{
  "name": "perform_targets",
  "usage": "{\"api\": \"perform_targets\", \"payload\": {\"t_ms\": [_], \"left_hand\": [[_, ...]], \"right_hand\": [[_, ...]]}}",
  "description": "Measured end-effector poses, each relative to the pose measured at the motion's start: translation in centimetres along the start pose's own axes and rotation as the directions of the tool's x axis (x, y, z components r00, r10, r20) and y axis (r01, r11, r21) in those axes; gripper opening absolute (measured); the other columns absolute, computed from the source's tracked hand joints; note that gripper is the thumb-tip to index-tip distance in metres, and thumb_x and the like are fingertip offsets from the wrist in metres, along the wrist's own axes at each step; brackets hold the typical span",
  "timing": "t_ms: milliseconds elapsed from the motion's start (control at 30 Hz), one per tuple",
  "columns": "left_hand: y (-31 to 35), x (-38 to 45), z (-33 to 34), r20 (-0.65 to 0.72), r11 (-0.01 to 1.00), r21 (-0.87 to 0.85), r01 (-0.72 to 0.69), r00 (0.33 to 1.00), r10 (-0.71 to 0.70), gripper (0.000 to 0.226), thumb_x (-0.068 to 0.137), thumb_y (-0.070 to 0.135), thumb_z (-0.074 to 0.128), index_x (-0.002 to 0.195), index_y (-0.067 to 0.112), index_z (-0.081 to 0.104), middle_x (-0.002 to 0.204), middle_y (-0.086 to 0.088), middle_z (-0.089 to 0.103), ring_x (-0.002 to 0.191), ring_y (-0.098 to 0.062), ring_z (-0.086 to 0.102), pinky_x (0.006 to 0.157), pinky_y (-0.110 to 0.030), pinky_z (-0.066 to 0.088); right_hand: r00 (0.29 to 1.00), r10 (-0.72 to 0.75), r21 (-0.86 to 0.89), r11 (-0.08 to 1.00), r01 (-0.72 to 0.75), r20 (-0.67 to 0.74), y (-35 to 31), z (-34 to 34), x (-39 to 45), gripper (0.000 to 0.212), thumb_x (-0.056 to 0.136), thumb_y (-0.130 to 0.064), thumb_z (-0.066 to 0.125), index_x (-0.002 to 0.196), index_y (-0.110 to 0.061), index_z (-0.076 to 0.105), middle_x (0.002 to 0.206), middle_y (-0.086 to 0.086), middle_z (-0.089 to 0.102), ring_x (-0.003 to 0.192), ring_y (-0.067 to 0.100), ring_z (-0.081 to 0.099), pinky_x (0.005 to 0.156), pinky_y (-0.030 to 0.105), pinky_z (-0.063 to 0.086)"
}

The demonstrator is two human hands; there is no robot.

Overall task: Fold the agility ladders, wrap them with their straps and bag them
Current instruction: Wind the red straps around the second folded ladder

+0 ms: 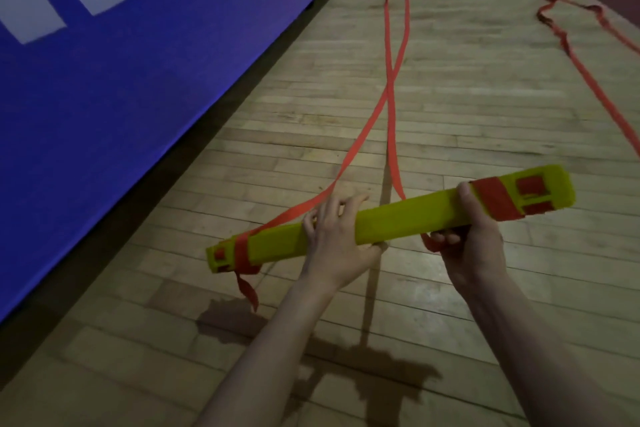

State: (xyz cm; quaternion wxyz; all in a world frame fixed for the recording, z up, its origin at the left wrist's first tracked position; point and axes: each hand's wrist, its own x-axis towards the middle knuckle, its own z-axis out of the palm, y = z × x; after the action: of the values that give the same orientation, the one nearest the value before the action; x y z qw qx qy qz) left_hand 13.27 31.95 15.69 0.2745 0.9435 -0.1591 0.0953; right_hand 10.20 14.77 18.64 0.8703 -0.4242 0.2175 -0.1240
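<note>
Stacked yellow rungs [398, 218] held level, red straps [389, 87] trailing across floor.

We see a wooden plank floor [450, 121]. Two red straps [390, 55] lie along it, crossing midway. A second, crumpled red strap [568, 35] lies to the right, well apart.

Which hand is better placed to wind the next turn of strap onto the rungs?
Probably left: the left hand already touches the loose strap, while the right hand grips the rung bundle.
</note>
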Motion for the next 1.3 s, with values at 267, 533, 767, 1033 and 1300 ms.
{"api": "perform_targets", "payload": {"t_ms": [267,533,767,1033,1300], "left_hand": [[-9.5,0.2,-8.0,0.423,0.967,0.242,0.082,0.888,-0.181,0.117,0.057,0.059,0.081,0.147,0.045,0.008,0.149,0.007,0.025,0.136,-0.017,0.029,0.109,-0.044,0.032],[-9.5,1.3,-9.9,0.718,0.964,0.265,0.036,0.66,-0.222,0.09,0.061,0.038,0.086,0.136,0.041,0.036,0.119,0.016,0.051,0.109,-0.008,0.051,0.093,-0.032,0.047],[-5.8,-0.4,-8.1,0.912,0.975,0.07,0.211,0.382,-0.148,0.072,0.056,0.037,0.086,0.118,0.033,0.05,0.105,0.011,0.064,0.101,-0.014,0.063,0.089,-0.036,0.053],[-5.2,-1.8,-6.7,0.789,0.929,-0.014,0.369,0.575,-0.216,0.047,0.082,0.008,0.067,0.113,0.032,0.04,0.097,0.006,0.055,0.079,-0.007,0.061,0.071,-0.025,0.057],[-7.9,-2.1,-6.2,0.319,0.864,0.444,-0.236,0.943,0.094,0.076,0.075,0.029,0.063,0.139,0.04,0.025,0.124,0.011,0.048,0.106,-0.018,0.056,0.082,-0.036,0.044]], "right_hand": [[0.998,-0.058,0.102,0.993,0.061,-0.028,-2.6,-1.9,-0.1,0.035,0.097,-0.034,0.051,0.068,-0.014,0.05,0.068,0.009,0.028,0.026,0.002,0.029,0.035,0.015,0.034],[0.983,-0.099,0.125,0.989,0.08,0.154,-2.8,-1.9,0.3,0.046,0.089,-0.044,0.047,0.054,-0.022,0.069,0.069,0.007,0.069,0.033,0.004,0.033,0.043,0.017,0.041],[0.938,-0.158,0.149,0.982,0.116,0.309,-3.9,-3.4,1.9,0.056,0.065,-0.069,0.064,0.07,-0.013,0.073,0.061,0.0,0.067,0.033,0.002,0.033,0.053,0.016,0.047],[0.984,0.022,-0.159,0.987,0.007,0.176,-5.1,-3.2,3.4,0.069,0.064,-0.073,0.065,0.087,-0.008,0.063,0.062,0.0,0.044,0.041,0.007,0.035,0.042,0.021,0.035],[0.999,0.044,-0.259,0.965,-0.045,-0.008,-3.2,-3.8,3.5,0.018,0.086,-0.026,0.067,0.086,-0.013,0.053,0.073,0.003,0.044,0.051,0.01,0.047,0.042,0.024,0.041]]}}
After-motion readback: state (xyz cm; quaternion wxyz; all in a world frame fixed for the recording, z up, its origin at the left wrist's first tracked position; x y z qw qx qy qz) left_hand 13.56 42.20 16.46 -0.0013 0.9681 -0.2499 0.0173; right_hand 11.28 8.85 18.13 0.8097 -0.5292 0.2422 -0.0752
